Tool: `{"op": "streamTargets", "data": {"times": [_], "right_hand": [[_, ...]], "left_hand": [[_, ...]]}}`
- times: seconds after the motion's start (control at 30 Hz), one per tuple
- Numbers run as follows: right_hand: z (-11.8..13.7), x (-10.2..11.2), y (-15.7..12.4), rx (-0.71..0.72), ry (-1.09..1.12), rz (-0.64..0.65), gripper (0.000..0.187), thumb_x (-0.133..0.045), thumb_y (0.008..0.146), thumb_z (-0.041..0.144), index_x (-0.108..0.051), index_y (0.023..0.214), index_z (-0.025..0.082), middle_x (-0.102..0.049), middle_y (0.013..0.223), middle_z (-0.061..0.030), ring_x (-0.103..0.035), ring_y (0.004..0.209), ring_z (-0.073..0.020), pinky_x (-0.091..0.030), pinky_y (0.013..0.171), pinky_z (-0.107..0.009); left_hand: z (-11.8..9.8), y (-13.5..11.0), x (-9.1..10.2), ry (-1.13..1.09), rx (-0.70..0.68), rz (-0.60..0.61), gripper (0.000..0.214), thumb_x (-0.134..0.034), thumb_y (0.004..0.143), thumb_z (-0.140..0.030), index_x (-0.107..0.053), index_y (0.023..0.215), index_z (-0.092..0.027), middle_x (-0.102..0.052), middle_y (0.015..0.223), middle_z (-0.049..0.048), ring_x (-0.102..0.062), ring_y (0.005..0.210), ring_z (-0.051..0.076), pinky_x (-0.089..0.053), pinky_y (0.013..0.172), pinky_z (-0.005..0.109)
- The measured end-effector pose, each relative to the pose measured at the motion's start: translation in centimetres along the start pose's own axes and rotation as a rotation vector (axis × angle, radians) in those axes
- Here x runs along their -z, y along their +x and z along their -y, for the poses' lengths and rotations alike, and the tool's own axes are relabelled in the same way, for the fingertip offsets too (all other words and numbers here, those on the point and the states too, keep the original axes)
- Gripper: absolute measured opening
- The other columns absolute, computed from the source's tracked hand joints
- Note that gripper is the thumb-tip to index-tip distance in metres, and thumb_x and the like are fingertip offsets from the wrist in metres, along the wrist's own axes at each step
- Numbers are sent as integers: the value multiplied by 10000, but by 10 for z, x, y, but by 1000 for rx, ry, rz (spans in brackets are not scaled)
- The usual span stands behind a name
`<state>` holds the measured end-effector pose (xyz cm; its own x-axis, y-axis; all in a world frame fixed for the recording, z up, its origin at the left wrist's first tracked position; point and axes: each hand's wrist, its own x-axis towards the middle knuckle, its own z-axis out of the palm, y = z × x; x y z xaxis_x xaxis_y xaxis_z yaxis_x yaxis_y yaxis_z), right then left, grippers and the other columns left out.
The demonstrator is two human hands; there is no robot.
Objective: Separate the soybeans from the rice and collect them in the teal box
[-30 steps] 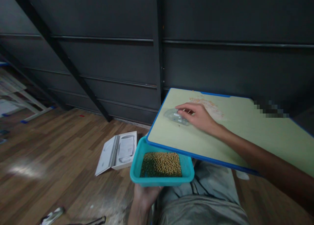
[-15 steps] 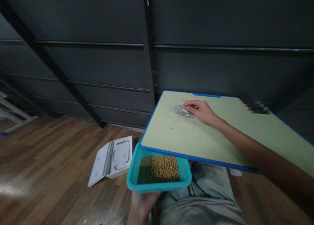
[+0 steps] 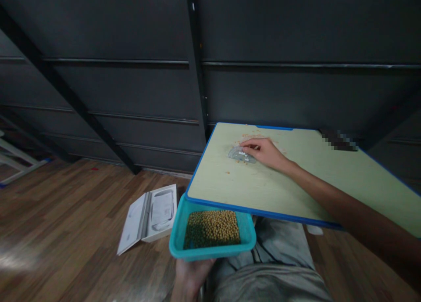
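Beans (image 3: 213,227), mostly yellow with a green patch on their nine o'clock side, fill a teal tray (image 3: 179,237). The tray sits just under the near edge of the table (image 3: 263,190), at about seven o'clock from the tabletop's middle, with its far rim tucked beneath the blue border. The left hand (image 3: 192,275) comes up from six o'clock and carries the tray from underneath. Its palm is against the base and its fingers are hidden behind the tray, which is held level above the person's lap in grey trousers (image 3: 272,260).

On the pale green tabletop, toward eleven o'clock, the right hand (image 3: 265,152) reaches in from the four o'clock side. Its fingertips rest on a clear plastic piece (image 3: 237,155) that lies flat on the surface. I cannot tell from where I stand whether the fingers pinch the plastic or only press on it. A few loose grains (image 3: 226,172) are scattered around the plastic, some at its seven o'clock and some past it at twelve.

At nine o'clock from the tray, a white box (image 3: 151,214) lies open on the wooden floor (image 3: 66,214). Dark wall panels (image 3: 115,87) rise behind the table at twelve o'clock.
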<state>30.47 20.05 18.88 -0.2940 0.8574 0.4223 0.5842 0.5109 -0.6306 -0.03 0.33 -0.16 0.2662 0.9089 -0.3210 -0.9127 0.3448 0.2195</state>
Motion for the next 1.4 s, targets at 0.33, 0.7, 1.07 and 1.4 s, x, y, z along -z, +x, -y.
{"op": "streamTargets", "data": {"times": [0.33, 0.7, 1.07, 1.4], "right_hand": [[9, -6, -5, -5, 28, 44, 205, -674, 947, 242, -815, 1095, 246, -808, 1113, -63, -736, 957, -227, -571, 829, -375], [33, -21, -19, -47, 143, 188, 209, -726, 900, 269, -820, 1078, 211, -806, 874, -45, -705, 699, -152, -568, 674, -289], [63, -39, -42, -50, 417, 451, 262, -783, 869, 336, -810, 1094, 203, -799, 834, -45, -727, 586, -145, -612, 573, -273], [70, -43, -42, 69, 366, 414, 243, -747, 899, 291, -799, 1085, 145, -791, 847, -66, -720, 592, -139, -602, 593, -272]], "left_hand": [[-1, 0, 0, 11, 22, 41, 364, -487, 1006, -246, -772, 1225, -302, -844, 1091, 87, -758, 1087, 339, -536, 1054, 630], [3, 2, -3, 18, 50, 83, 314, -526, 997, -272, -808, 1132, -249, -815, 1202, 117, -713, 1205, 357, -467, 1131, 647], [8, -7, -38, 1, 94, -14, 311, -531, 1005, -319, -833, 1002, -242, -851, 1055, 73, -771, 1051, 287, -501, 1122, 557], [7, -4, -40, -7, 105, -12, 307, -530, 1005, -336, -821, 1062, -255, -844, 1079, 80, -718, 1198, 325, -526, 1094, 545]]}}
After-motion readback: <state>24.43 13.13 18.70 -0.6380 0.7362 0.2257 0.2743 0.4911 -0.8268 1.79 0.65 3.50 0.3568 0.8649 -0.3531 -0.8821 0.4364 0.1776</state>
